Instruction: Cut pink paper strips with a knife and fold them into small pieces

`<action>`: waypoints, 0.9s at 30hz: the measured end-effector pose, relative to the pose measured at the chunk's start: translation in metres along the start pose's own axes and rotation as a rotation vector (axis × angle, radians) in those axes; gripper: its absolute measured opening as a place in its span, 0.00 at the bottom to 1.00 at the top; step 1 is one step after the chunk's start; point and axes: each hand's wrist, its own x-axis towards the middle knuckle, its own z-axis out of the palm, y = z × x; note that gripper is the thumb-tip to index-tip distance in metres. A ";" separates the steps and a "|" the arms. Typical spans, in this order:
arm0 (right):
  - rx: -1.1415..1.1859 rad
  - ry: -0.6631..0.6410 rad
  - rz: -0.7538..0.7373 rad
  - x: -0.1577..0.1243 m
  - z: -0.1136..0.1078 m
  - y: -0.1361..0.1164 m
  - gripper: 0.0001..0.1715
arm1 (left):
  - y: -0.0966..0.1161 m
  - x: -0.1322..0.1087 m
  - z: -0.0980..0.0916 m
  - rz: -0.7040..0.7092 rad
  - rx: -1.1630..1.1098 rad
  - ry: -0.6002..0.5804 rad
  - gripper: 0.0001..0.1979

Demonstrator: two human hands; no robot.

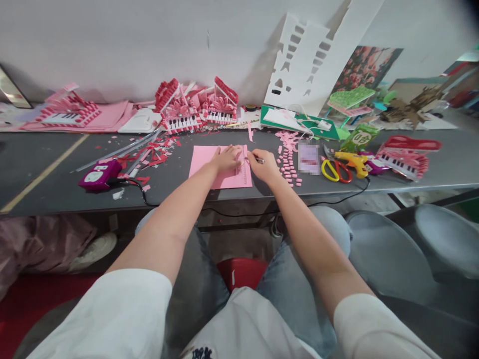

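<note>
A pink sheet of paper [205,162] lies flat on the dark grey table [45,194] in front of me. My left hand [226,158] rests on the sheet's right part, fingers flat and pressing it down. My right hand [263,165] is at the sheet's right edge, closed around a thin metal-tipped tool [259,160], probably a craft knife, whose tip points toward the sheet. Small pink cut pieces [288,167] lie in rows just right of my right hand.
Red and pink scraps [149,154] and a purple device [100,174] with a black cable lie to the left. Paper piano models [196,112] stand at the back. Yellow-handled scissors [335,169], a yellow glue gun [354,162] and another piano model [406,154] sit to the right.
</note>
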 end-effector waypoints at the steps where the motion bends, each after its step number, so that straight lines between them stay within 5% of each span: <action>1: -0.002 0.000 -0.001 0.000 0.000 0.000 0.23 | 0.000 0.000 0.000 0.000 0.000 -0.003 0.38; 20: 0.000 0.003 0.045 -0.003 0.001 -0.002 0.23 | 0.000 0.001 0.000 -0.015 0.000 -0.005 0.37; 27: 0.395 0.019 0.228 0.026 -0.006 0.020 0.29 | -0.001 0.000 -0.002 -0.010 -0.029 0.003 0.36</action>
